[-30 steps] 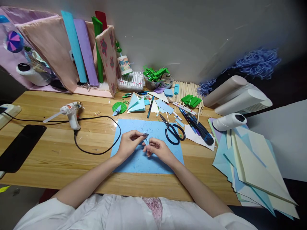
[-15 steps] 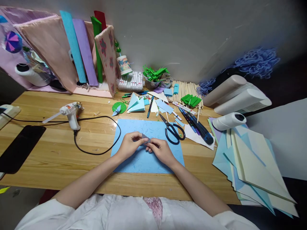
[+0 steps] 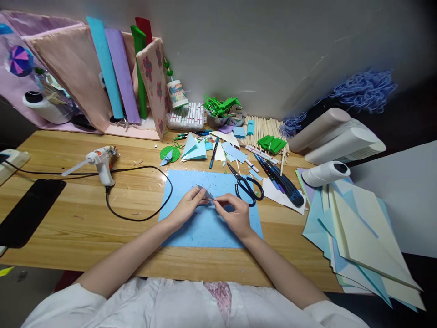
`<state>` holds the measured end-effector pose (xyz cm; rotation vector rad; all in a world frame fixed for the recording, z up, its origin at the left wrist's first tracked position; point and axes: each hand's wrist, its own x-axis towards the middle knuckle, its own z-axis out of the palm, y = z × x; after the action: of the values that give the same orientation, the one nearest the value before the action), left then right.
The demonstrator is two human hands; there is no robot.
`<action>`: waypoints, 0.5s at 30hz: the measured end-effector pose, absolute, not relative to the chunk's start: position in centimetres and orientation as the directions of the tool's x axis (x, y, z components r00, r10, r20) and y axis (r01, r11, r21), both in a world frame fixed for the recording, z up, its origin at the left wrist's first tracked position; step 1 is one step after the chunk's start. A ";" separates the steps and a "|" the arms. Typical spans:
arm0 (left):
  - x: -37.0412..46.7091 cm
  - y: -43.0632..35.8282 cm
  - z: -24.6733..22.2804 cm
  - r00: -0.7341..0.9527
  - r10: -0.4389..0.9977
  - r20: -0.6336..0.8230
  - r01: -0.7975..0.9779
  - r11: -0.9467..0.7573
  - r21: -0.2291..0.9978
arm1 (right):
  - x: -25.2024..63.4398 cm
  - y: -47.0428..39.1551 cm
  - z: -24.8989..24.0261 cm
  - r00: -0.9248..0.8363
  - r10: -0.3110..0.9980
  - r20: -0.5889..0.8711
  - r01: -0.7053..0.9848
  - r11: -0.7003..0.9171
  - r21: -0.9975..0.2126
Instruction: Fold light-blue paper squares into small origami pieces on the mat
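A small folded piece of grey-blue paper (image 3: 206, 193) is held between my two hands over the blue sheet (image 3: 205, 234). My left hand (image 3: 187, 206) pinches its left side, thumb on top. At its right end, my right hand (image 3: 235, 213) grips the lower corner between thumb and fingertips. Black-handled scissors (image 3: 245, 184) lie with open blades on the sheet's upper right, just beyond my right hand. A small folded blue paper piece (image 3: 166, 158) rests on a green disc (image 3: 174, 153) beyond the sheet's upper left corner.
To the left are a glue gun (image 3: 102, 163), its looping cable and a black phone (image 3: 30, 212). Paper scraps, pens and a marker box (image 3: 186, 116) crowd the back. A utility knife (image 3: 290, 191) lies right of the scissors; stacked paper (image 3: 368, 228) overhangs the right edge.
My hands have moved slightly apart, and the paper has turned so more of it shows. My right hand has shifted a little right, its fingers now on the paper's lower corner.
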<state>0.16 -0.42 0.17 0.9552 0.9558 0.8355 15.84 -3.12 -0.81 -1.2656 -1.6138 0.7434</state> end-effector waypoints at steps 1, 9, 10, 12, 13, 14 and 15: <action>0.3 -0.5 0.1 0.381 0.877 -0.294 -0.201 0.389 0.899 | 16.0 -3.1 -0.8 -0.053 0.936 0.347 0.444 0.333 -0.832; -0.2 -0.2 0.2 0.425 0.827 -0.369 -0.256 0.501 0.827 | 16.6 -2.7 -1.1 -0.395 0.810 0.433 0.489 0.585 -0.648; -0.3 -0.1 0.3 0.417 0.825 -0.382 -0.224 0.500 0.836 | 16.7 -2.6 -1.1 -0.429 0.800 0.420 0.469 0.595 -0.653; -0.5 0.1 0.3 0.406 0.826 -0.390 -0.161 0.485 0.859 | 17.0 -2.4 -1.0 -0.485 0.782 0.391 0.435 0.603 -0.669; -0.6 0.2 0.2 0.406 0.826 -0.391 -0.135 0.477 0.868 | 17.1 -2.3 -0.9 -0.506 0.777 0.376 0.423 0.603 -0.676; -0.6 0.2 0.2 0.412 0.823 -0.391 -0.113 0.472 0.875 | 17.3 -2.2 -0.9 -0.523 0.772 0.360 0.415 0.600 -0.684; -0.7 0.2 0.1 0.420 0.817 -0.394 -0.093 0.471 0.877 | 17.5 -2.1 -0.8 -0.538 0.769 0.346 0.410 0.597 -0.690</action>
<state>-0.65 0.21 0.08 0.9030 0.9685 0.6799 17.47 -2.11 -0.83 -0.9288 -2.1820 0.7236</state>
